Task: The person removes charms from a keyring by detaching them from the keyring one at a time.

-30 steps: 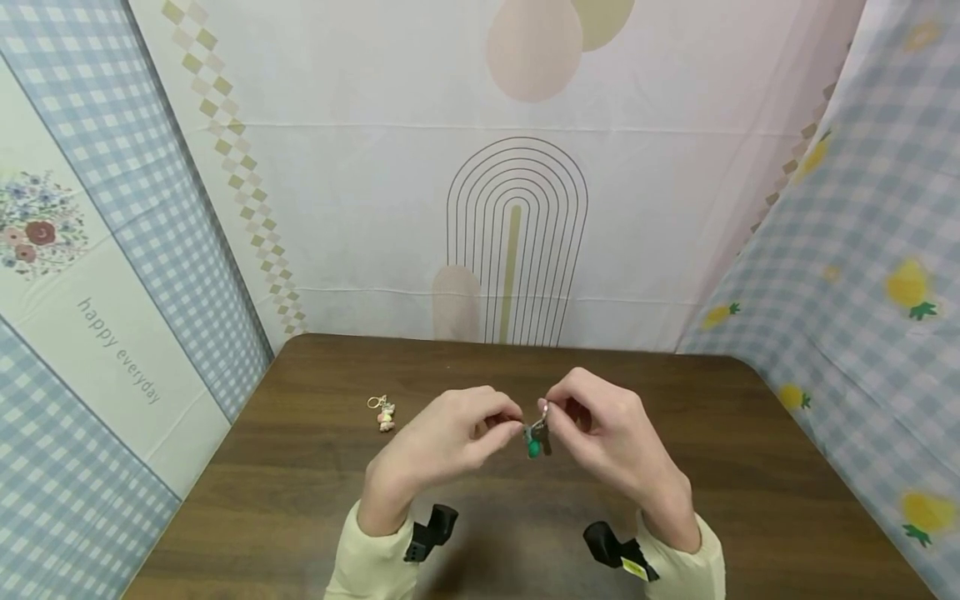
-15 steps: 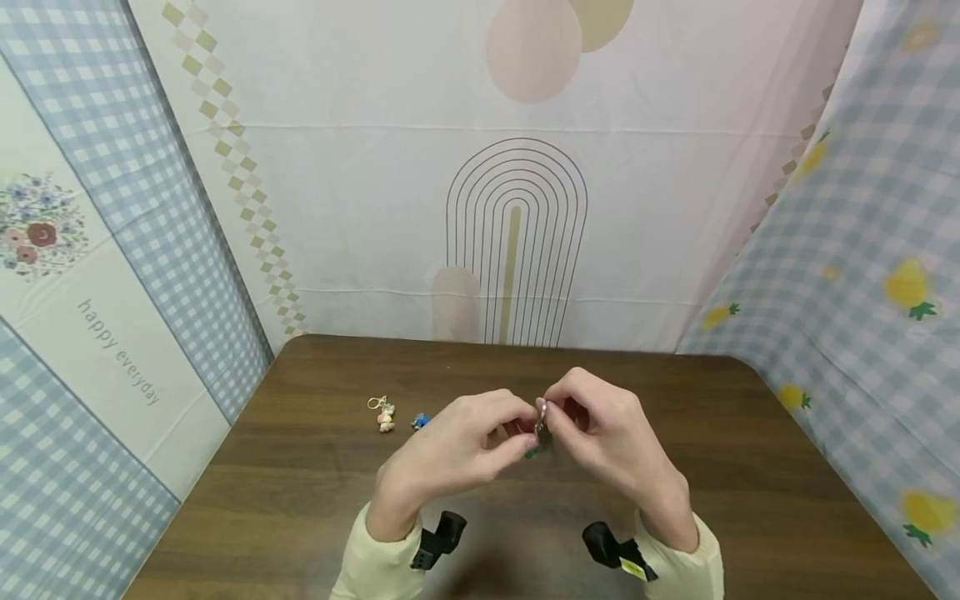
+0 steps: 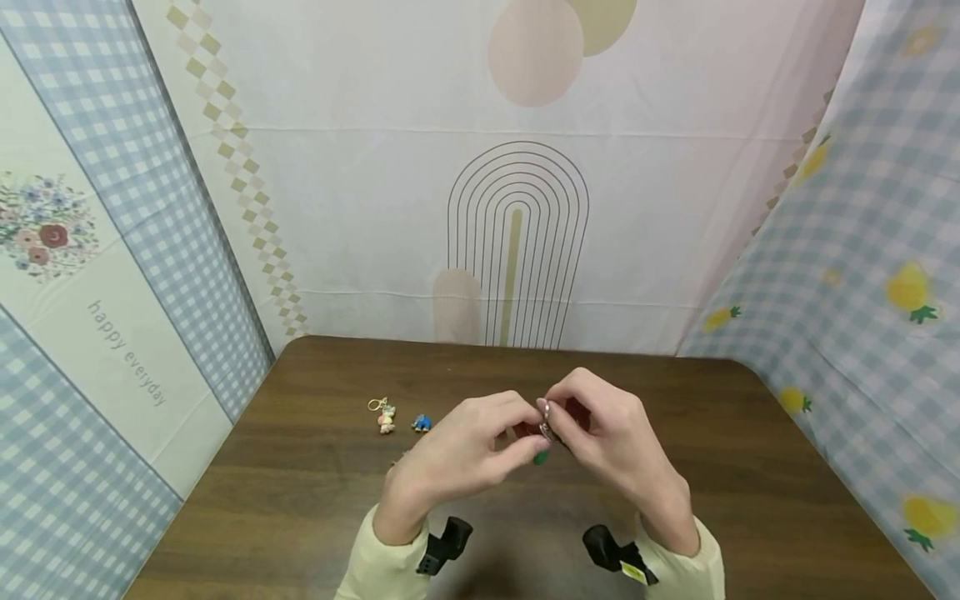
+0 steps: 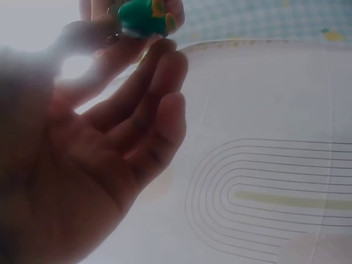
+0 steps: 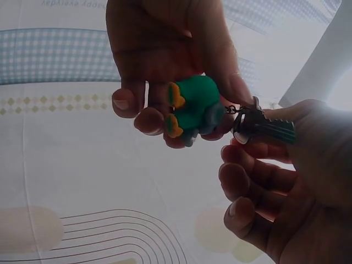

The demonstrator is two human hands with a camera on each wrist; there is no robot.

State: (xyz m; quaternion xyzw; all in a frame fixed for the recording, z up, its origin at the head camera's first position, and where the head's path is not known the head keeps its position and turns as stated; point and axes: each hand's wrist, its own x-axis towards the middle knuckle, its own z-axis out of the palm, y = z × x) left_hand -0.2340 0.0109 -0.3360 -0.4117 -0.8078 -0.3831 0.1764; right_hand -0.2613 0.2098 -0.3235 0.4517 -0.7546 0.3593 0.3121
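Note:
Held up between both hands over the table is a keychain with a green figurine [image 5: 201, 102] that has orange feet, a short chain and a metal key [image 5: 278, 130]. My left hand [image 3: 465, 442] pinches the keychain near where the chain meets the ring, its thumb on top. From the other side my right hand [image 3: 611, 421] grips the key ring [image 3: 546, 412] between thumb and index finger. The figurine hangs below the left fingertips, mostly hidden in the head view. In the left wrist view, the figurine [image 4: 144, 21] shows above the left hand's loosely bent other fingers.
On the brown table [image 3: 300, 517], left of the hands, lie a pale figurine charm [image 3: 386, 418] with a gold ring and a small blue figurine [image 3: 422, 423]. Something small peeks out beside the left wrist, mostly covered. A patterned cloth [image 3: 360, 208] hangs behind the table.
My left hand has moved right, up to the ring in my right hand, uncovering the blue figurine on the table. Its fingers now cover most of the green figurine. My right hand stays nearly still.

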